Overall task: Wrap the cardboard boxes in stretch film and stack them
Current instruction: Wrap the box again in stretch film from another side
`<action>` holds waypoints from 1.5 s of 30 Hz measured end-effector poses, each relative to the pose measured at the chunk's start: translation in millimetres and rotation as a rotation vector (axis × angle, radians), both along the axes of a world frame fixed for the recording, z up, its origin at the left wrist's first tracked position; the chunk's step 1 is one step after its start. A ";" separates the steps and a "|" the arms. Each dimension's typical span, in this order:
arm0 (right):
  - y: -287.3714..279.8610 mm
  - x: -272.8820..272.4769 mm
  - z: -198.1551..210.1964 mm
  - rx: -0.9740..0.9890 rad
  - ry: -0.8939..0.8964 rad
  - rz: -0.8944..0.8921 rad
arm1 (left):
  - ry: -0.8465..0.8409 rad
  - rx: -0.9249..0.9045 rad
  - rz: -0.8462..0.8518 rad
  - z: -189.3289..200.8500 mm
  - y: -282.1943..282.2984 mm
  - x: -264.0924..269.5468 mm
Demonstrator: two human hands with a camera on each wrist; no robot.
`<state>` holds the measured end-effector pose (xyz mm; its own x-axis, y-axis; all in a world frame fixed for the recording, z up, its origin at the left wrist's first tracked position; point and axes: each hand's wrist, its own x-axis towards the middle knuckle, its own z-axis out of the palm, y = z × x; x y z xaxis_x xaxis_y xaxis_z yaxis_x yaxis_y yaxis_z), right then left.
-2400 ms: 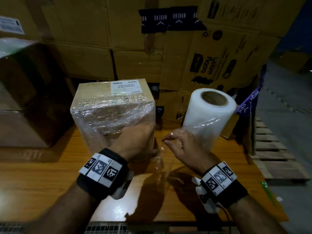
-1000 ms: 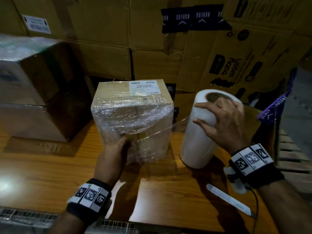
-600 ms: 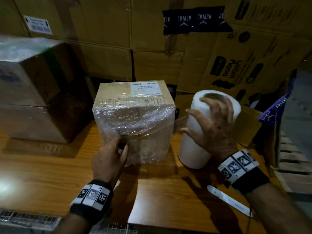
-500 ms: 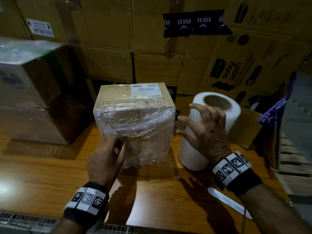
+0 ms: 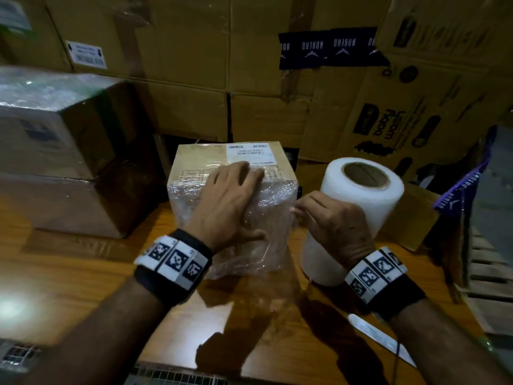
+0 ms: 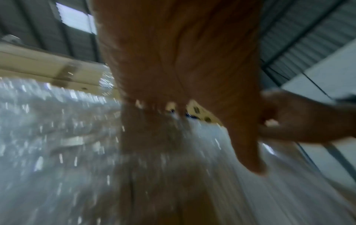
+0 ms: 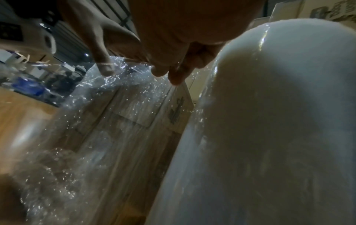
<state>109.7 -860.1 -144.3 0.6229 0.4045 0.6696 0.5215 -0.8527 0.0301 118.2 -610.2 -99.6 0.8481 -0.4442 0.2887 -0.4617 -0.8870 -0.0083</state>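
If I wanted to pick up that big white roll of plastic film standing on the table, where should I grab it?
The stretch film roll stands upright on the wooden table, its open cardboard core facing up. Probably easiest from above: hook fingers into the core, thumb outside, since the body looks too wide for one hand. Come from its right, because the wrapped box and the right hand crowd its left.

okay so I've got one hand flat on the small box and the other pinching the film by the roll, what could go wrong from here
1. The left hand only presses flat on the small box; a hard tug could probably slide or tip it.
2. The roll stands free on the table, so pulling film with the right hand might topple it.
3. The film already looks crinkled and may bunch further.
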 end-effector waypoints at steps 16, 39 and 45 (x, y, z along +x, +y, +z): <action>0.6 16.0 2.1 0.282 0.218 0.203 | 0.203 -0.599 -0.059 -80.3 -48.8 -69.2; 8.3 16.0 14.2 -0.155 -0.017 0.312 | 0.108 -0.375 0.202 -119.4 27.1 -35.3; 12.8 9.9 20.6 -0.156 0.050 0.298 | 0.101 -0.621 0.228 -134.5 23.2 -39.5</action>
